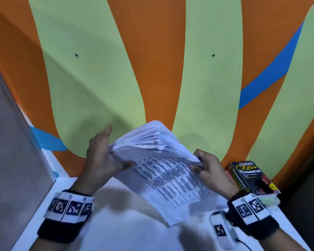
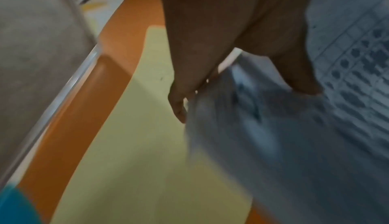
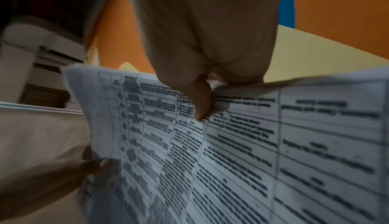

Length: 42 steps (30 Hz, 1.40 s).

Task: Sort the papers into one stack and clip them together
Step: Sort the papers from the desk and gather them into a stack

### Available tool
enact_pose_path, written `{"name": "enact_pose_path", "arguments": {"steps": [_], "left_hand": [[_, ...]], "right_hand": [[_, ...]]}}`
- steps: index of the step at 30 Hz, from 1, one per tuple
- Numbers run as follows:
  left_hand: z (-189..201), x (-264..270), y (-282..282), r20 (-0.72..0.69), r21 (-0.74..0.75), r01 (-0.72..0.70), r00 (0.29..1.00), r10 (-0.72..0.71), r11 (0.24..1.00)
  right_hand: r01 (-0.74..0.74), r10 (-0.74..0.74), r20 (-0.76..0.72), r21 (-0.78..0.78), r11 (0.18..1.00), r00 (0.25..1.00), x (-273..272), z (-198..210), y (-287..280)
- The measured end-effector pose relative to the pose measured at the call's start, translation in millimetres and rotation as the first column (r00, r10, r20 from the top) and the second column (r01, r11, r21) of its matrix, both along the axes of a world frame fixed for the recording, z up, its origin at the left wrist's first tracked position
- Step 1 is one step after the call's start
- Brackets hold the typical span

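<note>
A stack of printed papers (image 1: 163,171) with table-like text is held tilted above the white table (image 1: 116,225); its far edges fan apart. My left hand (image 1: 105,156) holds the stack's left edge, thumb on the printed face and fingers stretched out behind. My right hand (image 1: 205,165) pinches the right edge. The left wrist view, blurred, has the left hand (image 2: 231,44) against the papers (image 2: 273,144). From the right wrist, the right hand (image 3: 202,61) has its thumb pressed on the top sheet (image 3: 252,144). No clip shows in any view.
A black thesaurus (image 1: 252,178) lies on other books at the table's right, by the wall. A white tagged device (image 1: 221,230) with a cable lies near my right wrist. A grey partition (image 1: 7,142) bounds the left; an orange and green wall (image 1: 98,69) stands behind.
</note>
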<state>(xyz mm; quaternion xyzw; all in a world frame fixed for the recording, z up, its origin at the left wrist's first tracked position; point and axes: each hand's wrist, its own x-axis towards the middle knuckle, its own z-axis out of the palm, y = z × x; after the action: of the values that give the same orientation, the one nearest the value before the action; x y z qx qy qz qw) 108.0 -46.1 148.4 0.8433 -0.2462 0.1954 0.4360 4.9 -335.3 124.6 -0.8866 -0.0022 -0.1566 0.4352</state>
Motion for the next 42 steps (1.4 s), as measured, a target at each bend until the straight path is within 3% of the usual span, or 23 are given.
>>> {"name": "enact_pose_path", "arguments": {"steps": [2, 5, 7, 10, 11, 13, 14, 16, 18, 20, 22, 23, 27, 30, 33, 38, 42], "left_hand": [[18.7, -0.8, -4.2, -0.030, 0.092, 0.142, 0.990, -0.140, 0.986], [19.9, -5.4, -9.2, -0.289, -0.138, 0.305, 0.897, -0.333, 0.942], [5.5, -4.9, -6.6, -0.358, -0.304, 0.275, 0.854, -0.377, 0.912], [-15.2, -8.3, 0.3, -0.378, -0.431, 0.166, 0.860, -0.344, 0.887], [-22.6, -8.7, 3.7, -0.389, -0.461, 0.137, 0.857, -0.338, 0.877], [-31.8, -9.5, 13.2, -0.406, -0.541, 0.099, 0.838, -0.363, 0.835], [-38.2, -8.1, 19.1, -0.408, -0.562, 0.090, 0.835, -0.370, 0.823], [-49.6, -6.6, 26.6, -0.408, -0.565, 0.090, 0.834, -0.373, 0.820], [-65.1, -7.2, 29.3, -0.424, -0.564, 0.053, 0.838, -0.344, 0.824], [-76.5, -13.0, 26.5, -0.427, -0.508, -0.013, 0.872, -0.238, 0.861], [-88.3, -18.7, 21.3, -0.432, -0.446, -0.087, 0.892, -0.130, 0.891], [-89.1, -23.7, 15.9, -0.443, -0.447, -0.146, 0.893, -0.076, 0.883], [-88.8, -45.0, -9.2, -0.409, -0.475, -0.291, 0.909, 0.084, 0.830], [-86.8, -58.3, -24.3, -0.393, -0.549, -0.298, 0.916, 0.073, 0.781], [-101.0, -64.1, -25.1, -0.414, -0.540, -0.269, 0.910, 0.026, 0.797], [-149.9, -61.5, -20.0, -0.549, -0.409, -0.323, 0.834, 0.052, 0.853], [-150.9, -59.6, -25.1, -0.514, -0.430, -0.340, 0.854, 0.083, 0.836]], "right_hand": [[-0.036, 0.032, -0.040, -0.102, 0.994, 0.999, 2.6, 15.5, 1.7], [-0.080, 0.067, -0.071, -0.192, 0.978, 0.995, 4.1, 25.7, 4.6], [-0.082, 0.070, -0.063, -0.203, 0.976, 0.996, 0.9, 27.8, 1.9], [-0.052, 0.028, -0.133, -0.186, 0.981, 0.991, -5.1, 24.5, -20.3], [-0.028, 0.007, -0.160, -0.128, 0.991, 0.987, -8.2, 19.8, -31.8], [0.057, -0.029, -0.185, 0.144, 0.988, 0.982, -13.3, 7.4, -54.6], [0.103, -0.051, -0.167, 0.318, 0.942, 0.985, -16.8, -1.2, -62.6], [0.100, -0.029, -0.122, 0.629, 0.771, 0.992, -23.9, -21.6, -66.2], [0.030, 0.075, -0.107, 0.745, 0.666, 0.991, -28.6, -41.9, -56.9], [0.022, 0.086, -0.125, 0.678, 0.734, 0.988, -29.8, -58.8, -43.7], [0.134, -0.090, -0.110, 0.520, 0.844, 0.990, -29.4, -66.8, -34.3], [0.186, -0.173, -0.071, 0.474, 0.860, 0.982, -30.1, -67.5, -29.3], [0.233, -0.315, 0.120, 0.443, 0.866, 0.941, -36.3, -65.1, -2.1], [0.266, -0.379, 0.187, 0.444, 0.856, 0.906, -40.3, -69.6, 8.1], [0.222, -0.324, 0.119, 0.508, 0.832, 0.939, -46.7, -86.7, 8.2], [0.313, -0.308, -0.074, 0.371, 0.874, 0.949, -64.0, -126.1, 16.6], [0.353, -0.372, -0.028, 0.391, 0.850, 0.928, -59.2, -127.2, 18.7]]}}
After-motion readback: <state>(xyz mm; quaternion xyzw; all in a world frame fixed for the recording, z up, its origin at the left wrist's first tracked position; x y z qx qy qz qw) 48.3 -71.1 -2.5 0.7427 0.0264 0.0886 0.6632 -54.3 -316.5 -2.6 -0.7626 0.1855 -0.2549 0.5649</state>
